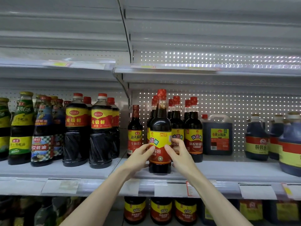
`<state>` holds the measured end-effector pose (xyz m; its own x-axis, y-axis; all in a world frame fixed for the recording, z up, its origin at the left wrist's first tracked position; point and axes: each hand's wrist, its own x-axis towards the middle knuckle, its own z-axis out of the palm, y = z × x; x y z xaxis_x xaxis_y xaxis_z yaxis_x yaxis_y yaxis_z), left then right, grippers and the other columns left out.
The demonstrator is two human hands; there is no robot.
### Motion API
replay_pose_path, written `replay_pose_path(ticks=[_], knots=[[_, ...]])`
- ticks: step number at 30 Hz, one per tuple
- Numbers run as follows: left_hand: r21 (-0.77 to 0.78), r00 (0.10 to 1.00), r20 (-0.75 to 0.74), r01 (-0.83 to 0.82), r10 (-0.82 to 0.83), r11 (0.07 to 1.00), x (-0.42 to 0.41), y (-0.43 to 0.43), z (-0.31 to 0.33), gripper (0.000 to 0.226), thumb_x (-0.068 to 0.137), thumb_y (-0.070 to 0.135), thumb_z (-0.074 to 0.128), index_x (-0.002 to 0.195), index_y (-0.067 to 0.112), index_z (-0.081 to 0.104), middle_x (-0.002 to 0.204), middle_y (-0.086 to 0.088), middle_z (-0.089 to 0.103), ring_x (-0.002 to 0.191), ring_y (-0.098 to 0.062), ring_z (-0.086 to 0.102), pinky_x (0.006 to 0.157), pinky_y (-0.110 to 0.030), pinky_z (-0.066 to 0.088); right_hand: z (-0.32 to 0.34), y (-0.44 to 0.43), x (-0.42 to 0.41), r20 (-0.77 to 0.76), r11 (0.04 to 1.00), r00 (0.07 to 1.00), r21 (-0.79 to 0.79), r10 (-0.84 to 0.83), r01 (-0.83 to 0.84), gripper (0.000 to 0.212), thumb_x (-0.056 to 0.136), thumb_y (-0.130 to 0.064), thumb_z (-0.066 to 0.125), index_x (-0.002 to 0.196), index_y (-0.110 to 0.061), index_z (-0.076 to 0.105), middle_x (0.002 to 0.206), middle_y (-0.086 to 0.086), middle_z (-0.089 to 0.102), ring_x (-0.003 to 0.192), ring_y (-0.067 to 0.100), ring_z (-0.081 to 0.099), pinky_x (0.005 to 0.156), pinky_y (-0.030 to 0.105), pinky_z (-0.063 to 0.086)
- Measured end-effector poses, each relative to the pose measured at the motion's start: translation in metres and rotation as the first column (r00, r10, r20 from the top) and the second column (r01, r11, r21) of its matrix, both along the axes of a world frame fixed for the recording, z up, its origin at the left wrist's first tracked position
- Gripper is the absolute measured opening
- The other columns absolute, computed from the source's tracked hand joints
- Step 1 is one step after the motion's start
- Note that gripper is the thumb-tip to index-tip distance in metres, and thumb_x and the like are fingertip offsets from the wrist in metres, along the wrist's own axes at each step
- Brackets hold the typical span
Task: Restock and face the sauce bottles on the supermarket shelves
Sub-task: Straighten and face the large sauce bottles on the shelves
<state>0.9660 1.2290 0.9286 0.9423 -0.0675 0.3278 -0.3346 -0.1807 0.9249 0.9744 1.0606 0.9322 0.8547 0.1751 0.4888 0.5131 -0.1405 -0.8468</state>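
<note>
In the middle of the frame we see a dark sauce bottle (160, 123) with a red cap. It stands upright near the front edge of the middle shelf (228, 168). The left hand (141, 155) and the right hand (178, 153) hold it at the label, one on each side, with fingers curled round it. Just behind it stand bottles of the same kind (193, 128), and to their right a jug (217, 136).
</note>
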Motion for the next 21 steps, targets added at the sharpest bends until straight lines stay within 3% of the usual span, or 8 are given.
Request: replay_pose_path(ticks=[5, 8, 11, 17, 21], knots=[[-0.001, 0.976, 0.180, -0.123, 0.121, 0.992, -0.004, -0.004, -0.009, 0.023, 0.094, 0.032, 0.058, 0.116, 0.026, 0.054, 0.112, 0.002, 0.064, 0.101, -0.006, 0.062, 0.075, -0.017, 0.050, 0.000, 0.006, 0.002, -0.026, 0.998, 0.998, 0.045, 0.049, -0.047, 0.033, 0.096, -0.036, 0.053, 0.124, -0.036, 0.035, 0.119, -0.004, 0.055, 0.109, 0.013, 0.057, 0.092, 0.033, 0.051], [-0.044, 0.945, 0.263, -0.191, 0.196, 0.981, -0.008, -0.005, -0.016, 0.029, 0.090, 0.028, 0.064, 0.114, 0.015, 0.055, 0.104, -0.003, 0.065, 0.089, -0.007, 0.064, 0.065, -0.012, 0.049, -0.001, 0.009, 0.007, -0.048, 0.993, 0.995, 0.082, 0.088, -0.084, 0.032, 0.097, -0.033, 0.052, 0.123, -0.037, 0.035, 0.121, -0.004, 0.052, 0.112, 0.014, 0.054, 0.084, 0.026, 0.050], [-0.030, 0.940, 0.246, -0.236, 0.236, 0.971, -0.008, -0.003, -0.014, 0.027, 0.089, 0.030, 0.064, 0.108, 0.013, 0.053, 0.100, -0.001, 0.064, 0.083, -0.005, 0.061, 0.059, -0.010, 0.046, -0.002, 0.010, 0.007, -0.063, 0.985, 0.989, 0.122, 0.130, -0.122, 0.037, 0.098, -0.031, 0.049, 0.133, -0.034, 0.036, 0.117, -0.010, 0.051, 0.106, 0.008, 0.053, 0.072, 0.018, 0.047], [0.011, 0.987, 0.132, -0.097, 0.095, 0.995, -0.007, 0.000, -0.009, 0.040, 0.093, 0.036, 0.057, 0.130, 0.023, 0.047, 0.120, 0.005, 0.058, 0.105, -0.004, 0.056, 0.074, -0.016, 0.047, -0.008, 0.010, 0.010, -0.024, 0.992, 0.995, 0.083, 0.095, -0.093, 0.046, 0.099, -0.033, 0.047, 0.143, -0.031, 0.034, 0.130, -0.004, 0.048, 0.119, 0.014, 0.050, 0.095, 0.032, 0.049], [-0.023, 0.981, 0.163, -0.106, 0.109, 0.994, -0.007, 0.001, -0.012, 0.039, 0.091, 0.035, 0.059, 0.127, 0.022, 0.051, 0.121, 0.002, 0.061, 0.108, -0.007, 0.059, 0.081, -0.020, 0.051, -0.010, 0.009, 0.011, -0.012, 0.993, 0.997, 0.094, 0.078, -0.076, 0.031, 0.097, -0.032, 0.050, 0.126, -0.036, 0.039, 0.111, -0.014, 0.052, 0.099, 0.002, 0.054, 0.075, 0.017, 0.048]])
